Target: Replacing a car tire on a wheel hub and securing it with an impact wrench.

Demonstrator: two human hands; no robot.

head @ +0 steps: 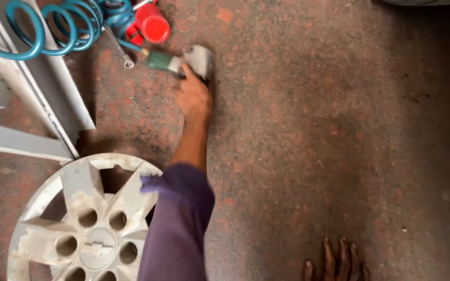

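Observation:
My left hand (pixel 194 96) reaches far forward in a purple sleeve and closes around the grey handle of a green and grey air tool (pixel 180 61) lying on the reddish stone floor. The picture is blurred there, so the grip shows only roughly. The tool's back end joins a teal coiled air hose (pixel 53 26). At the bottom edge, my right hand (pixel 337 263) rests on the floor with its fingers spread and nothing in it; only the fingers show.
A worn silver wheel cover (pixel 87 224) lies at the bottom left, partly under my sleeve. A grey metal frame (pixel 53 99) stands at the left. A red canister (pixel 152 23) and a thin metal wrench (pixel 120 51) lie near the hose.

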